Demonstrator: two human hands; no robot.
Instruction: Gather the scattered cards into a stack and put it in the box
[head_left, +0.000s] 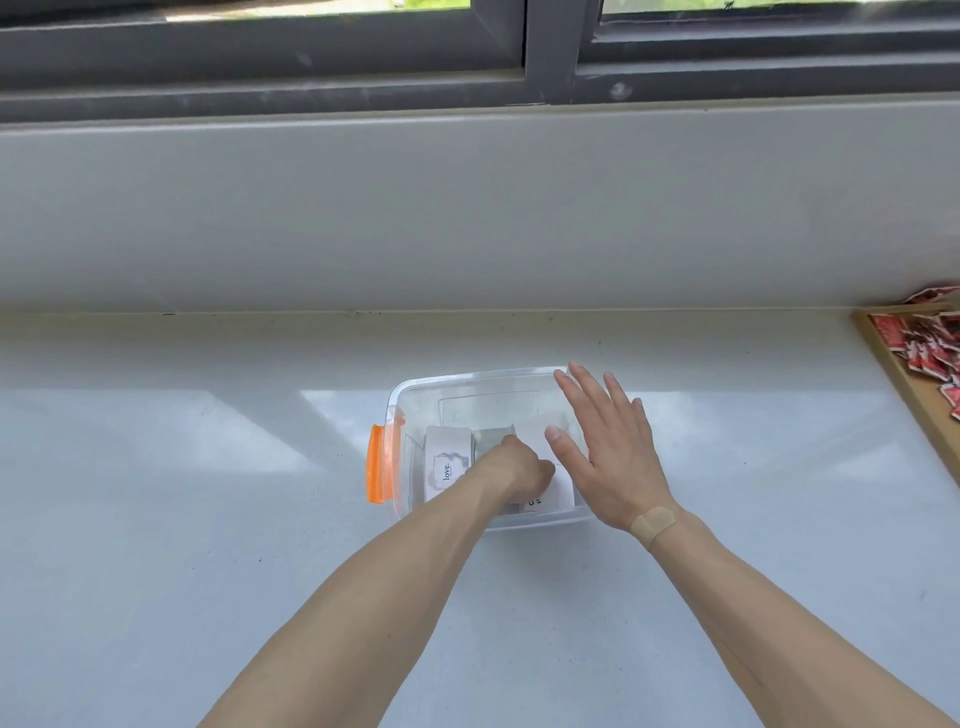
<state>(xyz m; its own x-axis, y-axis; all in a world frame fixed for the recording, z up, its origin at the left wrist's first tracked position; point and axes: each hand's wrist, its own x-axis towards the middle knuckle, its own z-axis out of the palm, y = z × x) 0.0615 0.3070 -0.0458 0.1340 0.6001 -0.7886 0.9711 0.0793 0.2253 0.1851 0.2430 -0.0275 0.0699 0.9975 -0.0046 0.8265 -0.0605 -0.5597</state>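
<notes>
Inside box (415, 395) — cards (447, 462) under left fingers (540, 475), curled | right fingers (587, 395) spread wide

Lighting: bright daylight from window (467, 47) above; pale glare patches on glossy bench (208, 519). Shadows soft. Edges bowed by wide-angle lens; slightly soft overall.

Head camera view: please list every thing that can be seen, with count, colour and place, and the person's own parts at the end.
clear plastic box: one, transparent, middle of the counter
orange latch: one, orange, on the box's left end
cards: several, white with dark print, inside the box; one reads "love."
counter: one, glossy white, below the window
window frame: one, dark grey, top
wooden tray: one, light brown, far right edge
red packets: many, red and white, in the tray
left hand: one, reaching into the box onto the cards
right hand: one, open, over the box's right end
plaster: one, beige, right wrist
</notes>
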